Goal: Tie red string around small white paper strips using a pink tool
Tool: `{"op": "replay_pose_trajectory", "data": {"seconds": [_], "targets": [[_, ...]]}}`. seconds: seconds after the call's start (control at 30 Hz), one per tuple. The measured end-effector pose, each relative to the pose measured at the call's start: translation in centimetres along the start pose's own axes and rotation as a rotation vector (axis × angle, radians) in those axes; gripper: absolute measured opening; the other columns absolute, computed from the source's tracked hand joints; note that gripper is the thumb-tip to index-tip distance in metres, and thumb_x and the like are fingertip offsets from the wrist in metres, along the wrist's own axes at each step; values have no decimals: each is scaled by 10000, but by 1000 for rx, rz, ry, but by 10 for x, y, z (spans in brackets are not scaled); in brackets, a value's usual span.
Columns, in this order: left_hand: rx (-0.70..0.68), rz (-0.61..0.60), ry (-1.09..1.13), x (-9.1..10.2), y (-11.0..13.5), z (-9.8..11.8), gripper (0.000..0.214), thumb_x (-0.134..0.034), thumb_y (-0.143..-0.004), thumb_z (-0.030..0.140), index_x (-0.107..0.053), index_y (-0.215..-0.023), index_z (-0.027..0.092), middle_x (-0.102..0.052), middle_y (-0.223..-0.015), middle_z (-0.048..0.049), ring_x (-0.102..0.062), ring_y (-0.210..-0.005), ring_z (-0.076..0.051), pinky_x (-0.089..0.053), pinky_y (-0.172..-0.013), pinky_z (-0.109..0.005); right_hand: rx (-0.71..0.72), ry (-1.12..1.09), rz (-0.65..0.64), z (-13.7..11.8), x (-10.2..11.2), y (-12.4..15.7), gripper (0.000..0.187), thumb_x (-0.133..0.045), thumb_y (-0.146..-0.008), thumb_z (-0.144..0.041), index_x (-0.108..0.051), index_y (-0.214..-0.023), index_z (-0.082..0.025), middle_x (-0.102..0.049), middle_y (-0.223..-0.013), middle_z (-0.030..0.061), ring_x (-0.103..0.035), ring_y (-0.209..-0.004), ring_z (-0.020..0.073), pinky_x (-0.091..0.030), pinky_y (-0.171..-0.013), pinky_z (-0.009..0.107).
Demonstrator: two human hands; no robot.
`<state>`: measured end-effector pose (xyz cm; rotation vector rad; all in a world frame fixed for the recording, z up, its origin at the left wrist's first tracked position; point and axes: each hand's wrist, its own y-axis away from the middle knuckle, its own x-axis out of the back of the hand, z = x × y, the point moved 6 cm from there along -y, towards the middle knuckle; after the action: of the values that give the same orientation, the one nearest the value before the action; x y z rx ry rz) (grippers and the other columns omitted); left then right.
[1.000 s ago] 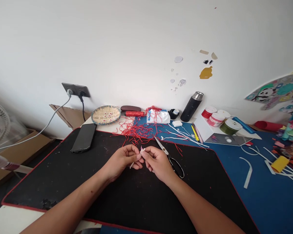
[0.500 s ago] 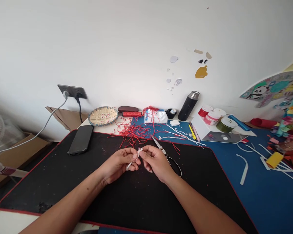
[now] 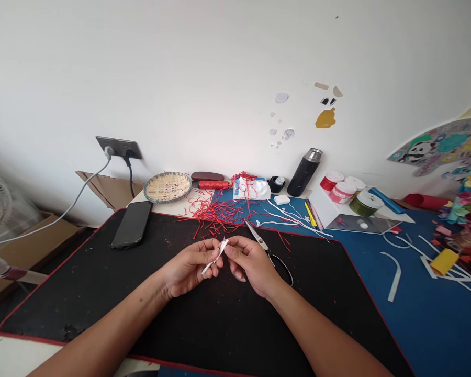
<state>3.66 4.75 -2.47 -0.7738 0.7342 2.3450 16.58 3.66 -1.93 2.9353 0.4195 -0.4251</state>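
Note:
Over the black mat, my left hand pinches a narrow white strip between thumb and fingers. The strip slants, its lower end sticking out below the left thumb and its upper end rising between both hands. My right hand is closed too, its thumb and forefinger on the upper part of the strip. A small purplish tip shows just behind the strip; what it is I cannot make out. Scissors lie partly behind my right hand, their blades pointing away to the left.
Red thread clippings spread behind my hands, beside a woven basket and a red thread spool. A phone lies on the left. Farther right stand a black flask and ribbon spools; white strips lie about.
The right thumb and fingertips have shifted slightly, so more of the strip's upper end shows. My left hand keeps its pinch. The whole view has moved a little.

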Motion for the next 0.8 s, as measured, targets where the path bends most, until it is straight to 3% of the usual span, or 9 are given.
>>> {"op": "replay_pose_trajectory", "data": {"seconds": [0.23, 0.8], "targets": [[34, -38, 35, -2, 0, -6, 279, -913, -730, 199, -674, -849, 122, -726, -682, -32, -681, -528, -94, -536, -517, -128, -36, -60, -64, 0, -9, 3, 390, -787, -824, -517, -668, -970, -175, -631, -656, -27, -443, -417, 57, -285, -357, 172], [-7, -27, -72, -5, 1, -3, 295, -907, -750, 263, -653, -817, 130, -734, -709, -43, -682, -534, -95, -544, -505, -132, -41, -80, 1, 0, -4, 2, 386, -809, -805, -506, -641, -890, -169, -591, -569, -51, -413, -394, 54, -256, -361, 176]]}}
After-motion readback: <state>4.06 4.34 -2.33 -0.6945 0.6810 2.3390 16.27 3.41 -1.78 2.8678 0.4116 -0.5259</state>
